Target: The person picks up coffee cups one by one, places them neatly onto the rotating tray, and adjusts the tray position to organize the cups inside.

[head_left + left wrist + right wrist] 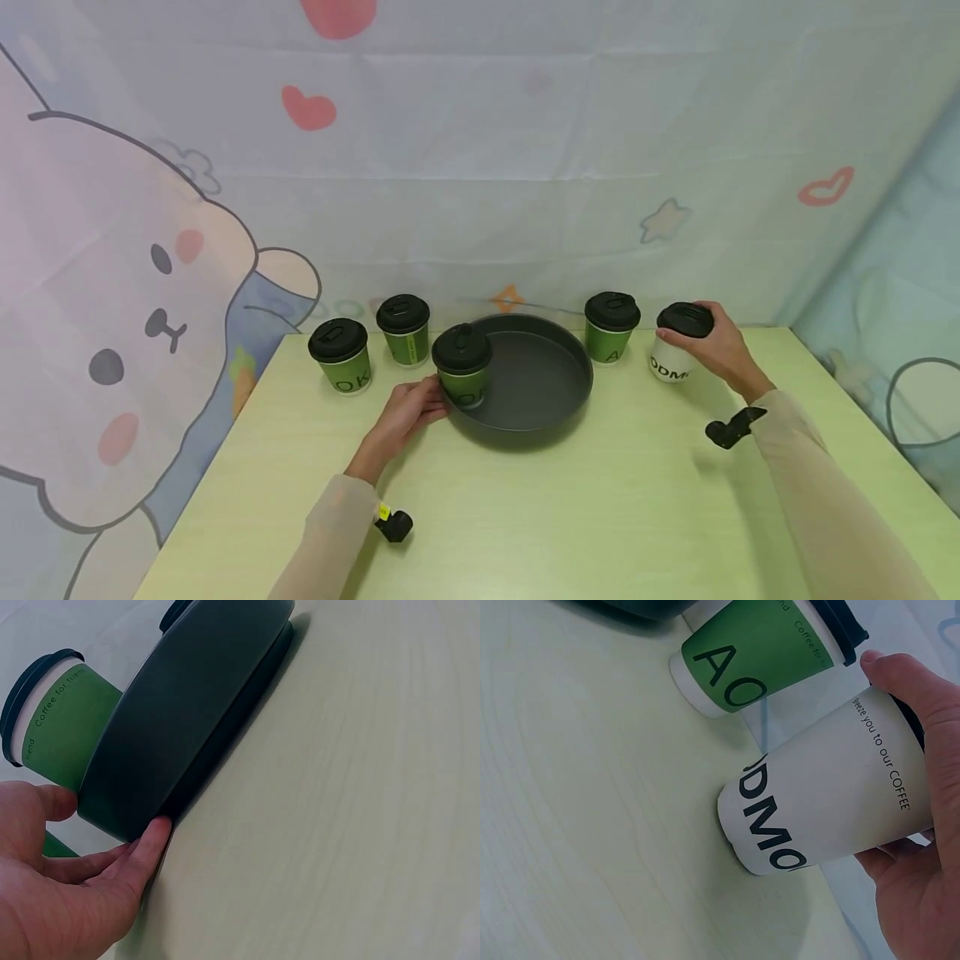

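My left hand (408, 412) grips the near left edge of a round dark grey pan (517, 429), thumb at the rim and fingertips low on its side in the left wrist view. Inside the pan, on the left, stands a green paper coffee cup (463, 387) with a black lid. With my right hand (720, 350) I hold a white paper coffee cup (817, 787) near its black lid (686, 319), thumb and fingers on opposite sides. Beside it, a green lidded cup (754, 656) stands to the right of the pan.
Two more green cups with black lids, one at the far left (348, 372) and one farther back (408, 346), stand left of the pan. A printed cloth (480, 217) hangs behind the pale wooden table (525, 517).
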Demonstrator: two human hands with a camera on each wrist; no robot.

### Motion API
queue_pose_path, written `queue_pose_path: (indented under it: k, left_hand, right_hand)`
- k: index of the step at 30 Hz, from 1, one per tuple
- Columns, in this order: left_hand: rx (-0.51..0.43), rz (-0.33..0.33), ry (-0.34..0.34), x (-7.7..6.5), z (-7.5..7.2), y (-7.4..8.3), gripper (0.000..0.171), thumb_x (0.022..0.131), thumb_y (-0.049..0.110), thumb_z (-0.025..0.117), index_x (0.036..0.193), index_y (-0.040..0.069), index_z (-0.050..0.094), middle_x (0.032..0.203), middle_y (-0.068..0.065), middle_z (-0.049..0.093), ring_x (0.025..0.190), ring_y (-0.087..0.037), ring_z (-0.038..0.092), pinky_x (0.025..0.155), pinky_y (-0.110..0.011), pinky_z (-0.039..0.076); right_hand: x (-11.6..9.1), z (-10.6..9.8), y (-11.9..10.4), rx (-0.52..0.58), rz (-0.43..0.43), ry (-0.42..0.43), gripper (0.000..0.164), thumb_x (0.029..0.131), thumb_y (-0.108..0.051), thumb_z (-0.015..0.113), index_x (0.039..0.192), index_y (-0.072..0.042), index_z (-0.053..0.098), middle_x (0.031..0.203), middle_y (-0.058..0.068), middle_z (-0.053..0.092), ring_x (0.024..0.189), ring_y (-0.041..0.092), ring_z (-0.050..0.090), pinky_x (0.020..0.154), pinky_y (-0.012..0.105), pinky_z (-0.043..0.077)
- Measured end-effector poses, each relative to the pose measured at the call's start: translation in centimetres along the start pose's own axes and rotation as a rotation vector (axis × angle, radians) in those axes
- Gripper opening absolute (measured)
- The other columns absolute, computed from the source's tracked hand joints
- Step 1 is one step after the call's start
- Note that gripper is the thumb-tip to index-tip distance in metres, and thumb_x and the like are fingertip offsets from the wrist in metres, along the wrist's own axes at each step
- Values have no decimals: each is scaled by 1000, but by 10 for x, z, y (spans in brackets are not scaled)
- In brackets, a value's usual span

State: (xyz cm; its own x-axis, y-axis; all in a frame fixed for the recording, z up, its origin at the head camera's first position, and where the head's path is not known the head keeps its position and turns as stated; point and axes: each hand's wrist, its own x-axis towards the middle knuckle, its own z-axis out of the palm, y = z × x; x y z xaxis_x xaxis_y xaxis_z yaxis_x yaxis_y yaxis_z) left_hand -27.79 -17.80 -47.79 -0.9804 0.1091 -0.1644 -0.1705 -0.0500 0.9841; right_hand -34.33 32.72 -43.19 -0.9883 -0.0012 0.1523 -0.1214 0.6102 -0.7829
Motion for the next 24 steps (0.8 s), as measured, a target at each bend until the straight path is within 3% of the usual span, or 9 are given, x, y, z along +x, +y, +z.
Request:
queue_pose_path:
  k: [13, 15, 21, 24]
  left_hand:
    - [10, -2, 5, 0, 1, -1, 49, 110, 26, 49, 134, -16, 56, 117, -19, 64, 96, -17, 66, 98, -35, 57]
    - [12, -3, 5, 0, 1, -1, 50, 110, 27, 49, 134, -15, 56, 118, -19, 63, 97, -17, 66, 99, -36, 56]
    - [11, -4, 2, 0, 0, 0, 50, 110, 28, 49, 134, -15, 55, 119, -19, 62, 99, -19, 65, 101, -37, 55]
    - [11, -5, 3, 0, 0, 1, 52, 110, 30, 49, 135, -15, 54, 120, -19, 61, 101, -21, 64, 102, -37, 55]
  right_hand:
    - [-9, -34, -31, -8, -75, -14, 95, 93, -46, 77, 161, -5, 25, 151, 27, 39, 133, 46, 44, 103, 61, 42]
    - [-10, -39, -40, -9, -92, -9, 93, 93, -44, 78, 161, -7, 26, 150, 25, 40, 131, 43, 45, 101, 55, 44]
    - [-15, -48, -79, -1, -159, 10, 84, 94, -39, 78, 159, -13, 33, 147, 15, 46, 123, 26, 49, 87, 22, 46]
    - [-19, -47, -101, 30, -208, 9, 80, 93, -35, 80, 158, -17, 36, 145, 11, 47, 120, 20, 50, 85, 16, 45]
